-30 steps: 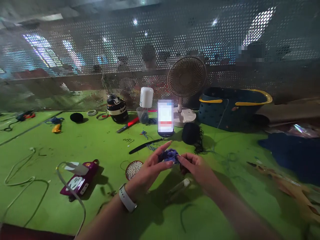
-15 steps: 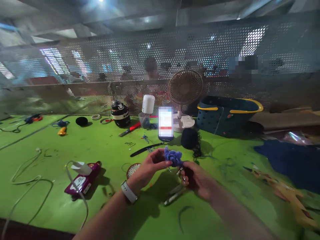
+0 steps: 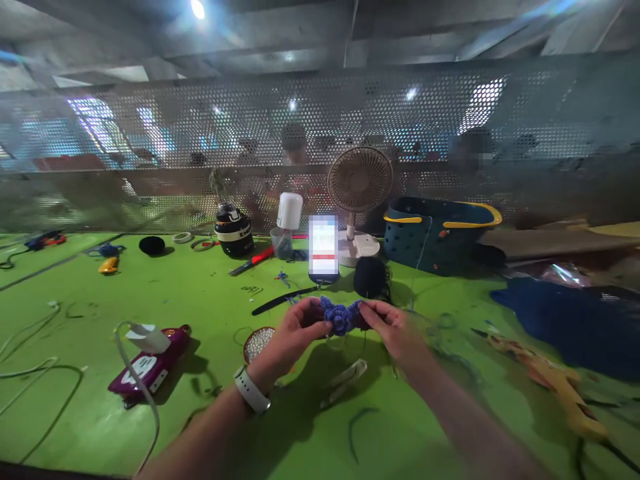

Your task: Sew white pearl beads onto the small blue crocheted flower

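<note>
Between my two hands a blue-purple crocheted flower (image 3: 340, 320) is held above the green table. My left hand (image 3: 300, 330), with a white watch band (image 3: 251, 390) at the wrist, pinches the flower's left side between thumb and fingers. My right hand (image 3: 395, 330) pinches its right edge. A thin metal tool hangs below the right fingers, too small to name for sure. Beneath the hands a pale slim tool (image 3: 344, 385), perhaps thread snips, lies on the table. Beside the left wrist sits a red-rimmed dish of white beads (image 3: 259, 343).
A phone (image 3: 323, 247) stands upright ahead, with a fan (image 3: 360, 180) behind it and a dark yarn ball (image 3: 370, 277) beside it. A basket (image 3: 435, 243) is back right. At left lie a purple power strip (image 3: 150, 363) and cables. Dark blue cloth (image 3: 565, 327) lies right.
My right hand has shifted its grip up to the flower's right edge, its fingers now straighter. The flower appears spread wider between both hands. The whole view has shifted slightly.
</note>
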The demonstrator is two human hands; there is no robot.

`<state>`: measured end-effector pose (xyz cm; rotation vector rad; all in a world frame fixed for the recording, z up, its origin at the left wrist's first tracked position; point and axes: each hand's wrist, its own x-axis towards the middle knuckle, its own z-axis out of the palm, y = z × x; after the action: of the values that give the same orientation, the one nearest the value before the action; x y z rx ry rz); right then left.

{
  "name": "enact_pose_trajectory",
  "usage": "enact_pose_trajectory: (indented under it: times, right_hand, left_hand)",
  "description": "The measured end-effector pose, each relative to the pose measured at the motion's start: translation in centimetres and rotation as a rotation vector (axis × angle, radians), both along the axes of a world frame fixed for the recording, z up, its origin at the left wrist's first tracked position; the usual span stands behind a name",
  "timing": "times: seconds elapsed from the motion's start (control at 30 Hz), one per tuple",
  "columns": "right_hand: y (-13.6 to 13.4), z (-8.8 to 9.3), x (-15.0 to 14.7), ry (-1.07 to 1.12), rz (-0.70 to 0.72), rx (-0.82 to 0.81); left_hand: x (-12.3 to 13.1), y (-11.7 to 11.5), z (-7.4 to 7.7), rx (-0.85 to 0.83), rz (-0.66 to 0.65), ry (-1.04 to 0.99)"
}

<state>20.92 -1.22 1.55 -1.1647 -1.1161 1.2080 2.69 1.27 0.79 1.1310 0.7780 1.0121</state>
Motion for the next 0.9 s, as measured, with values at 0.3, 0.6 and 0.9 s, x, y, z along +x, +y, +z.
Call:
enact_pose_trajectory:
  times: [0.3,0.6,0.9]
  right_hand:
    - [-0.6,1.0,0.3,0.01,-0.086,-0.067]
    - [0.2,-0.1,0.2,-0.066,-0.04,0.068]
    - [-0.5,0.4,-0.1,-0.162,0.017,0.139]
  left_hand:
    - [0.3,-0.4,0.0,0.008,-0.018,-0.008]
    - [0.4,-0.7,-0.1,0.028,-0.088,-0.003]
    - [0.5,-0.7,-0.3,-0.011,-0.177,0.015]
